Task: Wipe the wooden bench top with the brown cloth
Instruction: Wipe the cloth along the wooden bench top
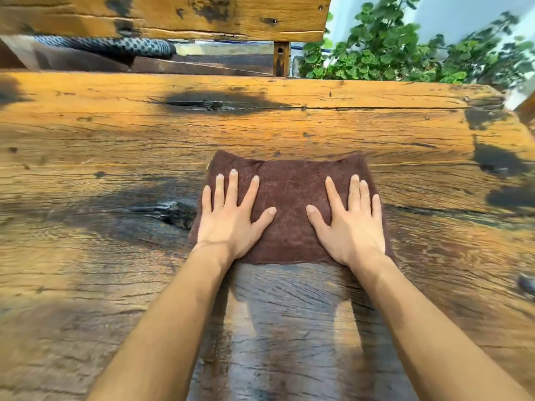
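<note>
Weathered wood of the bench [376, 123] fills the view, with a green plant [390, 47] beyond its far edge. Both arms reach straight forward. A brown cloth [292, 204] lies spread flat mid-bench. The left hand [231, 215] and right hand [351, 218] press palm-down on it, fingers spread wide, each grip open and flat, closing around nothing.

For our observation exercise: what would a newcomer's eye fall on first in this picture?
Two bare hands, left hand and right hand, pressed flat with fingers spread on a brown terry cloth at the centre. Beneath lies a weathered orange-brown wooden bench top with dark knots; a leafy green plant stands behind at upper right.
</note>
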{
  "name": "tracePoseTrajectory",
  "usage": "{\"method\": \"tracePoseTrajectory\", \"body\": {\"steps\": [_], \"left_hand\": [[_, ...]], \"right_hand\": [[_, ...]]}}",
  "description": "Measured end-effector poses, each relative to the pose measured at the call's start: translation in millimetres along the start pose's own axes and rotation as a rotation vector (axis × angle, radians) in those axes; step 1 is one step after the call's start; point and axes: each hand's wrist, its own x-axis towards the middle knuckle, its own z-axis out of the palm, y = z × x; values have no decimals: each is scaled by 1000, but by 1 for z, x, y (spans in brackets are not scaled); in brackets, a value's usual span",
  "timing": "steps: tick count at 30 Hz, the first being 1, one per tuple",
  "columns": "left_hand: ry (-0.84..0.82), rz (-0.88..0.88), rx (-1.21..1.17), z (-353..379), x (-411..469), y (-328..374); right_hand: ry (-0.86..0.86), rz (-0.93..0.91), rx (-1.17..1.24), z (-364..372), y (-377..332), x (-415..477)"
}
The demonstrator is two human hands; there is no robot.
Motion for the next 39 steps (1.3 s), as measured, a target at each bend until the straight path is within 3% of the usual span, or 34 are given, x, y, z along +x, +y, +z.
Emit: {"method": "tracePoseTrajectory", "body": {"steps": [6,13,24,39], "left_hand": [[-50,-32,7,8,-72,4],[23,-48,8,30,-168,-4],[6,-76,-26,40,-325,-18],[65,-173,-91,68,-426,-45]], "right_hand": [[0,-20,35,8,1,-67],[-2,-48,20,24,-2,-154],[4,-117,102,39,-3,-303],[39,-135,21,55,-19,-390]]}}
